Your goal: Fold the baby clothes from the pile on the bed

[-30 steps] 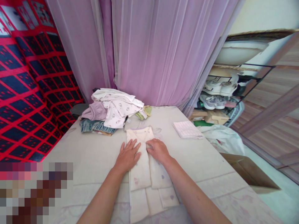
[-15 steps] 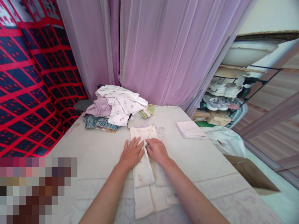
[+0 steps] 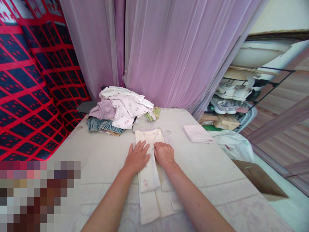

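Cream garment (image 3: 149,175), folded lengthwise into a narrow strip, lies centre on a pale sheet (image 3: 101,161). L hand (image 3: 137,158) rests open, flat on its left half. R hand (image 3: 164,154) sits just beside, fingers curled on the fabric; can't tell if pinching. Clothes pile (image 3: 120,111) far left, w/ folded white cloth (image 3: 198,133) far right.
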A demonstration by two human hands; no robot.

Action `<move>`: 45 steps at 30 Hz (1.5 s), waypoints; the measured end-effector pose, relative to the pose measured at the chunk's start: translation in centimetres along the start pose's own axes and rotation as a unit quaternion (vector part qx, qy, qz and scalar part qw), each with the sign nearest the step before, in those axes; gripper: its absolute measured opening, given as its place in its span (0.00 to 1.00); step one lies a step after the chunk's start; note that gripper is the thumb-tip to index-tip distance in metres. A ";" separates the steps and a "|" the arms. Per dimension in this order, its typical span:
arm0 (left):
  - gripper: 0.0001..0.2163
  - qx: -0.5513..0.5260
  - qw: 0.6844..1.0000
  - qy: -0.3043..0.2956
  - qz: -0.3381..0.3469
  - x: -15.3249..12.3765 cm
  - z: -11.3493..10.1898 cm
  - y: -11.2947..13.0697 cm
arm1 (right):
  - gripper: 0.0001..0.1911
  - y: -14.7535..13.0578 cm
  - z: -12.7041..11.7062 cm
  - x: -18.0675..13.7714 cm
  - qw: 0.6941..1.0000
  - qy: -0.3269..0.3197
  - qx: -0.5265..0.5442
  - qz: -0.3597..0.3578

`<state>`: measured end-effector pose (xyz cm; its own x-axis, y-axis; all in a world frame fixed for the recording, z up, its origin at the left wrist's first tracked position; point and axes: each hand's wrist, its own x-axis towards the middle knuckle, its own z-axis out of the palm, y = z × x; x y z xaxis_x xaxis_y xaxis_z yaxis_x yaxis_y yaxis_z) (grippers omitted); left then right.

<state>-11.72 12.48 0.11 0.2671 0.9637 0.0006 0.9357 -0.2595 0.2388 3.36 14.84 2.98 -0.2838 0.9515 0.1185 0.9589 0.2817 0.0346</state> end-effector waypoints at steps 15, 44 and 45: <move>0.27 -0.001 1.000 -0.004 0.011 0.0 0.3 -0.3 | 0.13 2.7 0.9 -1.5 0.995 -0.009 0.098 0.006; 0.42 -0.026 0.999 -0.026 0.034 0.0 0.2 -0.7 | 0.16 2.0 0.3 0.7 0.990 -0.047 0.083 0.103; 0.40 -0.027 0.999 -0.020 0.033 0.1 0.2 -0.8 | 0.16 2.0 0.2 0.7 0.991 -0.029 0.093 0.093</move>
<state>-12.39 12.74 -0.26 0.3374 0.9411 -0.0212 0.9028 -0.3171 0.2906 5.06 16.10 2.91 -0.1079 0.9930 0.0475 0.9795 0.1143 -0.1657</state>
